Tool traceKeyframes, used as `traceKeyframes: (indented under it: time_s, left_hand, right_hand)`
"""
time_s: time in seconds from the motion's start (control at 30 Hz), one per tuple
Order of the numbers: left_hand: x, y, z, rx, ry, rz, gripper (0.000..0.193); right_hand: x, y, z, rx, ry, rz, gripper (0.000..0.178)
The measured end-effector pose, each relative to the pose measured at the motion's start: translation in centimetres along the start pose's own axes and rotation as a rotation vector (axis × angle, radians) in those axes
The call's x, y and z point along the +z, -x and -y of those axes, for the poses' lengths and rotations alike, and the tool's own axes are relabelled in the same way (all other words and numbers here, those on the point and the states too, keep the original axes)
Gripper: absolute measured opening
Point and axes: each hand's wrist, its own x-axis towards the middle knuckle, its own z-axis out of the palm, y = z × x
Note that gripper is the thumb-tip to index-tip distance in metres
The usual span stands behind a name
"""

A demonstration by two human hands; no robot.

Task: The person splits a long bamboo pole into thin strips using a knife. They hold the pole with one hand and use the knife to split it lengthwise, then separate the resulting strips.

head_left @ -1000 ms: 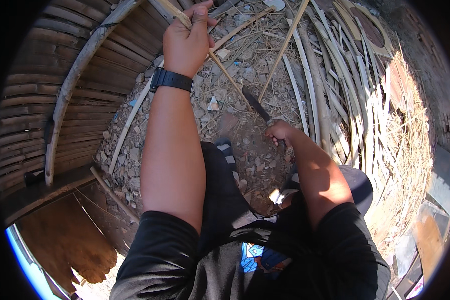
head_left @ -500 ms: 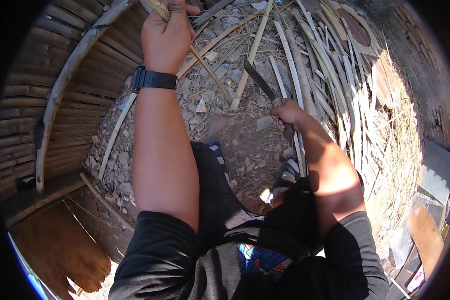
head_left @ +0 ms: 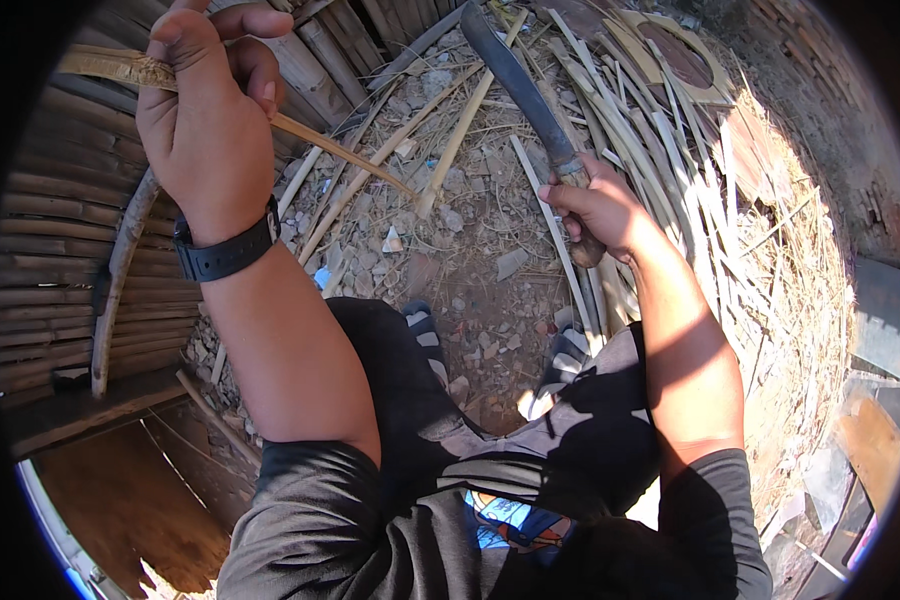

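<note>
The left hand point(head_left: 205, 120) has its fingers point(head_left: 255, 70) clenched around a pale bamboo strip point(head_left: 335, 150), thumb laid along the top; the strip enters the fist from the upper left, its frayed end partly cut off by the dark rim of the view, and runs down and right to a thin tip over the stony ground point(head_left: 470, 290); how much of it lies inside the fist is hidden. A black wristwatch point(head_left: 225, 250) sits on that wrist.

The right hand point(head_left: 600, 210) grips the wooden handle of a machete point(head_left: 525, 90), fingers closed tight so that most of the handle is covered, only its butt showing below the fist; the dark blade points up and left, apart from the strip, its tip close to the top edge.

Around them: a heap of split bamboo slats point(head_left: 630, 110) on the right, a wall of bamboo poles point(head_left: 60, 230) on the left, a bent stick point(head_left: 120, 270) leaning against it; two sandalled feet point(head_left: 425, 330) show between the knees, the right one partly lost in shadow.
</note>
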Motion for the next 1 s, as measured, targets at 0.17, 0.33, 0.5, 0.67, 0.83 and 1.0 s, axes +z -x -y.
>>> traceKeyframes:
  time_s: [0.17, 0.33, 0.5, 0.67, 0.83, 1.0]
  left_hand:
    - [2.0, -0.5, -6.7, 0.112, 0.125, 0.051, 0.048]
    - [4.2, -1.4, -11.0, 0.118, 0.275, 0.088, 0.031]
    - [6.4, -1.6, -13.1, 0.119, 0.322, 0.108, 0.028]
    - [4.8, -3.5, -13.6, 0.015, 0.479, 0.279, 0.044]
    - [11.4, -2.2, -12.7, 0.006, 0.170, -0.068, 0.066]
    - [14.1, 4.4, 0.3, -0.614, 0.294, -0.194, 0.093]
  right_hand:
    - [0.0, 0.7, -0.9, -0.059, 0.017, -0.017, 0.033]
    - [1.0, 1.0, -2.1, -0.233, -0.063, 0.028, 0.051]
    - [1.6, 2.5, -1.0, -0.366, -0.044, 0.021, 0.051]
    - [1.9, 2.1, -1.5, -0.635, -0.091, -0.106, 0.043]
    - [0.3, 3.9, -0.4, -0.465, -0.271, -0.058, 0.033]
    - [-2.1, 5.2, 0.4, -0.500, -0.463, -0.127, 0.029]
